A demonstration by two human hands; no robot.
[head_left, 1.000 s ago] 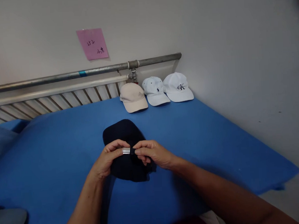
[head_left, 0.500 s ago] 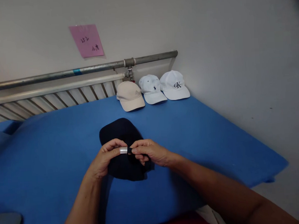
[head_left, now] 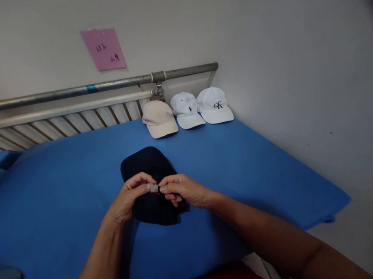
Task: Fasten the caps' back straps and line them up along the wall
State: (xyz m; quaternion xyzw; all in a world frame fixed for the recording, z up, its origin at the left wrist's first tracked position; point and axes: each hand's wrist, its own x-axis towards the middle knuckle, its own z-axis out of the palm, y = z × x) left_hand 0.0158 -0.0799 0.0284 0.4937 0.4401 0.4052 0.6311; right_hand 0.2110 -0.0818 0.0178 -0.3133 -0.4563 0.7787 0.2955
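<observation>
OK, left hand [head_left: 127, 198] sits just left of the metal buckle [head_left: 154, 188], thumb and fingers clamped on it. Right hand [head_left: 186, 191] just right of buckle, thumb and finger pinched on black strap [head_left: 159, 189]. Dark cap [head_left: 142, 164] spreads beneath buckle; three pale caps [head_left: 187, 110] stand well beyond buckle, on blue surface [head_left: 71, 176].

Under the fingers [head_left: 142, 189], the brimmed fabric cap [head_left: 146, 163] is near-black, the flat counter [head_left: 81, 175] blue; beyond them, two white brimmed caps [head_left: 186, 112] [head_left: 214, 97] bear dark emblems [head_left: 218, 105].
</observation>
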